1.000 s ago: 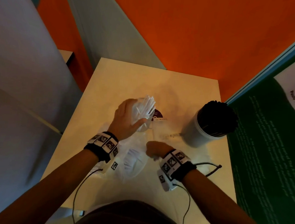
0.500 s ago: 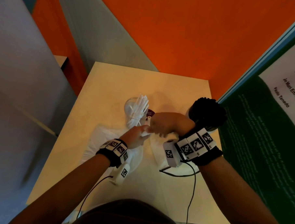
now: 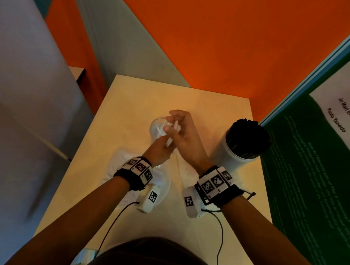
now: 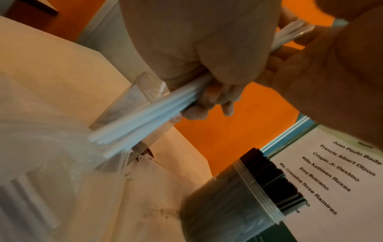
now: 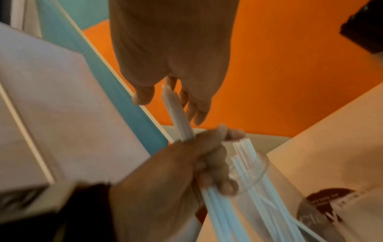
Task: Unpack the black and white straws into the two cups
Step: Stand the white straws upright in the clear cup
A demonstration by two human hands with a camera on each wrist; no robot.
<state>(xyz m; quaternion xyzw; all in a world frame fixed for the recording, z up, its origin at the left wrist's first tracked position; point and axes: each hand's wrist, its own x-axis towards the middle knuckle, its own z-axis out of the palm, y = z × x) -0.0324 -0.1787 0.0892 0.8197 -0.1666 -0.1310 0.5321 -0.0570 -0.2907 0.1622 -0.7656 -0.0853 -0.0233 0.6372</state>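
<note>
Only the head view shows the black straws [image 3: 248, 138] filling their cup, while the left hand [image 3: 159, 151] fingers curl tight around white straws [image 4: 145, 117] and the right hand [image 3: 185, 132] pinches their tops.

The white straws [image 4: 145, 121] look like smooth, matt plastic. The cup [image 5: 254, 173] holding some of them is clear, glossy plastic, its rim catching light. Near the table's right edge, the second cup [image 3: 227, 154] is translucent plastic with ribbed rings below the rim (frosted rather than clear), packed with glossy black straws [image 3: 248, 135]. Thin, crinkled plastic wrapping [image 4: 41, 147] lies on the table [image 3: 131, 102], whose top is pale, smooth and matt.
</note>
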